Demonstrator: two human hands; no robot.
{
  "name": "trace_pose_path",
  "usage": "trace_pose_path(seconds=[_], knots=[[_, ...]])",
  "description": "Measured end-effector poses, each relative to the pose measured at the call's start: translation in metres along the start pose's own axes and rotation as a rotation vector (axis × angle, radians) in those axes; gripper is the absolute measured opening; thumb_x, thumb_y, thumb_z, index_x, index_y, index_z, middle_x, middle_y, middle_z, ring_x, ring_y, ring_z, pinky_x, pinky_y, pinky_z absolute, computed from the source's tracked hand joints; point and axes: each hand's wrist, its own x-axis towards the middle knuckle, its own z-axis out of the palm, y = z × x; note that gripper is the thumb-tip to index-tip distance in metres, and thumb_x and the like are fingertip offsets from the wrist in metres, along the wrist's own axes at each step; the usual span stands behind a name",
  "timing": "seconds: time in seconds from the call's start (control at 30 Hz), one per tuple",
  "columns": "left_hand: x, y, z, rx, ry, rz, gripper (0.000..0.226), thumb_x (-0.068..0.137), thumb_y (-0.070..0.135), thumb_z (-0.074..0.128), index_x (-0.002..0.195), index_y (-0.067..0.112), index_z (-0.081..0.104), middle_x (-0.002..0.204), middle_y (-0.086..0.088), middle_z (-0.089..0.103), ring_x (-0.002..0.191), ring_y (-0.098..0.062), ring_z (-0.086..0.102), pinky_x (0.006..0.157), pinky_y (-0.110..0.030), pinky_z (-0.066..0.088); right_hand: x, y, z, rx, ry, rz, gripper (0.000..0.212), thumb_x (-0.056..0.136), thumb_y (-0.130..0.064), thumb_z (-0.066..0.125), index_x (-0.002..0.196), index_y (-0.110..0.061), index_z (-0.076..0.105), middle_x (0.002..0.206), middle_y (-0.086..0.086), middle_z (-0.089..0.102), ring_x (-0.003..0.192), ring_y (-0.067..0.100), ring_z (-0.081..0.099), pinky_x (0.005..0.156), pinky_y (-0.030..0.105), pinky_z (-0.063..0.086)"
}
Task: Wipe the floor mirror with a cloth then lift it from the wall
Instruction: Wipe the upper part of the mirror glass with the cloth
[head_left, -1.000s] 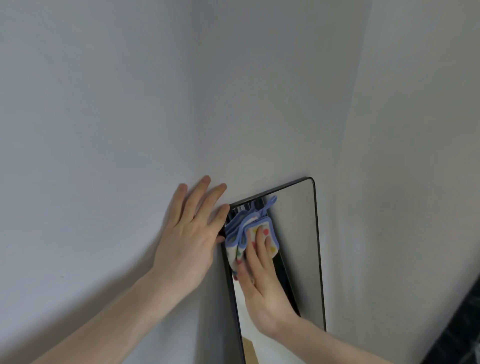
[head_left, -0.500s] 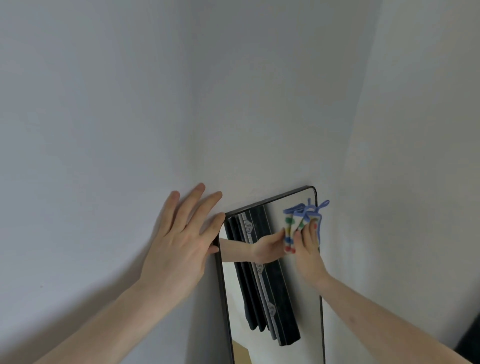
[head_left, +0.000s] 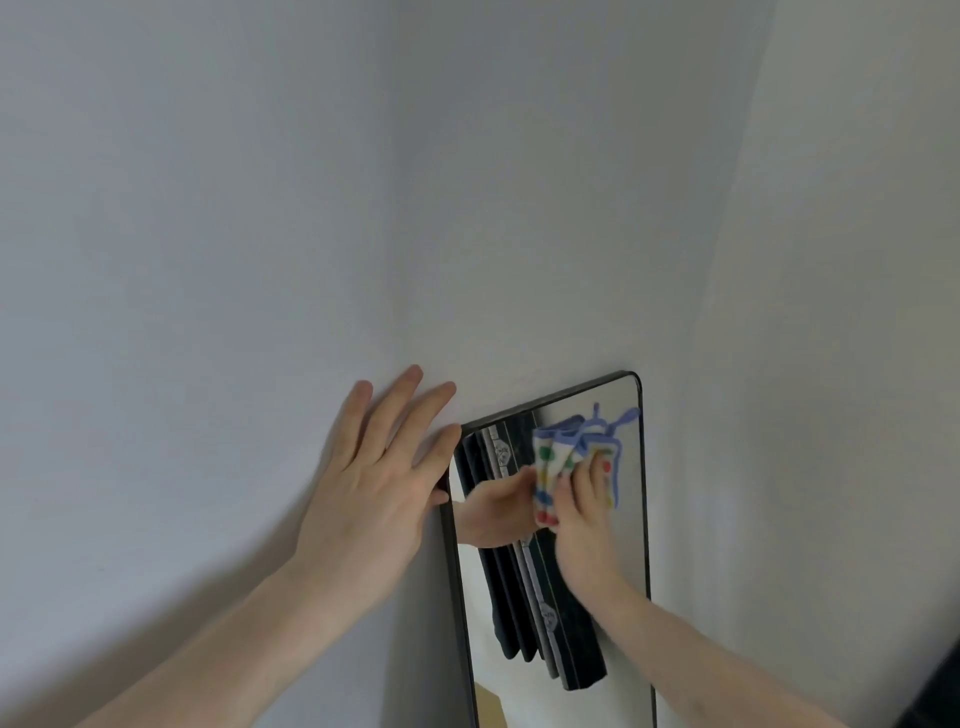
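A room in a home: plain white walls (head_left: 208, 234) meet in a corner above the fingers (head_left: 405, 410), and a black-framed mirror (head_left: 631, 519) leans there, reflecting dark cloth.

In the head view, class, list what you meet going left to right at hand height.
Left hand → mirror's dark left frame edge → dotted cloth → mirror's right frame edge → bare wall.
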Motion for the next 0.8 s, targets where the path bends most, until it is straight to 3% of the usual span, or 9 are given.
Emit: trace_pose_path(seconds=[0.07,0.13,0.27,0.4,0.5,0.57,0.63,0.8], knots=[[0.000,-0.001,0.000,-0.004,0.007,-0.004,0.059,0.075,0.030,0.087,0.129,0.014,0.069,0.160,-0.010,0.044,0.153,-0.039,0.029,0.127,-0.056,0.004,-0.030,-0.045,0.005,0.159,-0.095,-0.026,0.058,0.111,-0.033,0.029,0.161,-0.039,0.001,0.167,-0.017,-0.019,0.155,0.002,-0.020,0.129,0.033,-0.001],[0.000,-0.001,0.000,-0.005,0.013,0.001,0.060,0.075,0.028,0.087,0.130,0.014,0.068,0.160,-0.011,0.044,0.153,-0.039,0.029,0.127,-0.055,0.001,-0.050,-0.070,0.010,0.224,-0.148,-0.036,0.064,0.103,-0.055,0.027,0.160,-0.048,-0.003,0.160,-0.033,-0.028,0.145,-0.016,-0.028,0.127,0.026,-0.006],[-0.001,0.000,-0.002,-0.017,0.010,0.009,0.060,0.074,0.026,0.087,0.129,0.013,0.068,0.159,-0.012,0.045,0.152,-0.041,0.031,0.127,-0.054,0.002,-0.068,-0.066,0.021,0.241,-0.179,-0.122,0.062,0.106,-0.054,0.028,0.161,-0.048,0.000,0.160,-0.039,-0.025,0.149,-0.009,-0.027,0.130,0.047,0.017],[-0.001,0.000,-0.004,-0.011,-0.002,0.010,0.059,0.075,0.032,0.086,0.128,0.013,0.069,0.159,-0.011,0.044,0.152,-0.040,0.030,0.127,-0.055,0.002,-0.059,-0.036,0.015,0.080,-0.131,-0.133,0.060,0.110,-0.045,0.025,0.163,-0.039,-0.003,0.167,-0.026,-0.023,0.154,-0.001,-0.023,0.130,0.031,-0.001],[-0.001,-0.001,-0.005,-0.007,-0.005,0.011,0.059,0.076,0.034,0.085,0.129,0.012,0.069,0.159,-0.011,0.044,0.152,-0.039,0.029,0.127,-0.055,0.002,-0.039,-0.013,0.008,0.065,-0.063,-0.012,0.063,0.109,-0.051,0.020,0.164,-0.033,-0.004,0.170,-0.017,-0.020,0.150,-0.013,-0.019,0.131,0.039,0.001],[-0.002,-0.002,-0.006,-0.004,-0.002,0.016,0.059,0.076,0.034,0.085,0.128,0.012,0.069,0.159,-0.012,0.044,0.152,-0.040,0.030,0.127,-0.056,0.004,-0.032,-0.011,0.006,0.123,-0.027,0.094,0.076,0.100,-0.067,0.020,0.164,-0.034,-0.003,0.169,-0.018,-0.016,0.144,-0.024,-0.017,0.131,0.041,0.008],[-0.002,-0.001,-0.005,-0.005,0.004,0.017,0.059,0.075,0.034,0.086,0.128,0.012,0.069,0.159,-0.012,0.044,0.152,-0.040,0.031,0.127,-0.057,0.005,-0.039,-0.017,0.009,0.179,-0.045,0.094,0.075,0.099,-0.067,0.022,0.163,-0.037,-0.003,0.169,-0.021,-0.015,0.147,-0.018,-0.016,0.131,0.042,0.013],[-0.002,-0.002,-0.001,-0.016,0.024,0.013,0.062,0.070,0.030,0.091,0.125,0.012,0.070,0.157,-0.012,0.046,0.150,-0.041,0.033,0.126,-0.055,0.003,-0.089,-0.048,0.024,0.124,-0.198,-0.061,0.067,0.103,-0.055,0.027,0.159,-0.045,-0.008,0.160,-0.034,-0.031,0.149,-0.008,-0.029,0.128,0.028,-0.005]])
